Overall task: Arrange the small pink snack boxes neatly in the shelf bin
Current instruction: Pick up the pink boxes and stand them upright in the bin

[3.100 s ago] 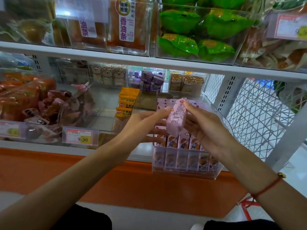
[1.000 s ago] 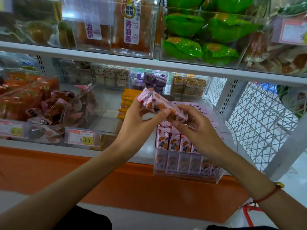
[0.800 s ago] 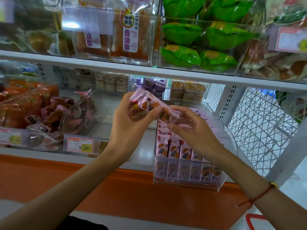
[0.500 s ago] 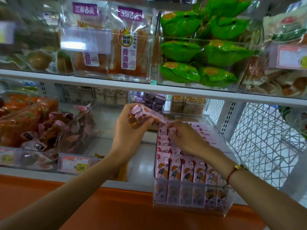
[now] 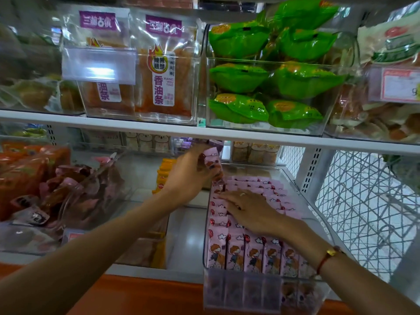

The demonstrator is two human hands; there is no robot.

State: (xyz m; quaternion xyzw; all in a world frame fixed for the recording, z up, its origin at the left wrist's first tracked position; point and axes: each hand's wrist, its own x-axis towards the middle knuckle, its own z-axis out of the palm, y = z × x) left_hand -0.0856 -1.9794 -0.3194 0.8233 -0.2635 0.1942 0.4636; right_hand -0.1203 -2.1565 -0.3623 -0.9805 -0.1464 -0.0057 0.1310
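Nearest the camera, two bare forearms are seen reaching up into a shop shelf; a red cord bracelet [image 5: 327, 258] is worn on the right wrist. Just beyond, a clear plastic bin [image 5: 261, 294] sits at the shelf's front edge, packed w/ pink boxes [image 5: 250, 253] stood upright in tidy rows, cartoon faces forward.

The right hand [image 5: 250, 210] is laid flat on the box tops mid-bin, fingers straight and spread, nothing gripped. It is probably placed there to hold the rows steady and keep a gap open at the back-left.

Further in, the left hand [image 5: 193, 176] is curled round one pink box [image 5: 211, 160], held tilted above the bin's back-left corner, apparently so it can be slotted in behind the last row. The box is not yet seated.

Hidden or unclear: the held box is motion-blurred, so it cannot be told whether one box or two is held. The bin's lower front is frosted, and box bottoms are only dimly seen. The back of the bin is partly blocked by both hands.

Left of the bin, yellow packs [image 5: 163, 173] and a bin of brown-pink wrapped snacks [image 5: 75, 192] are seen. Above, on the next shelf, green packets [image 5: 272, 80] and orange bags [image 5: 163, 83] are stocked; items at the right edge are cut off.
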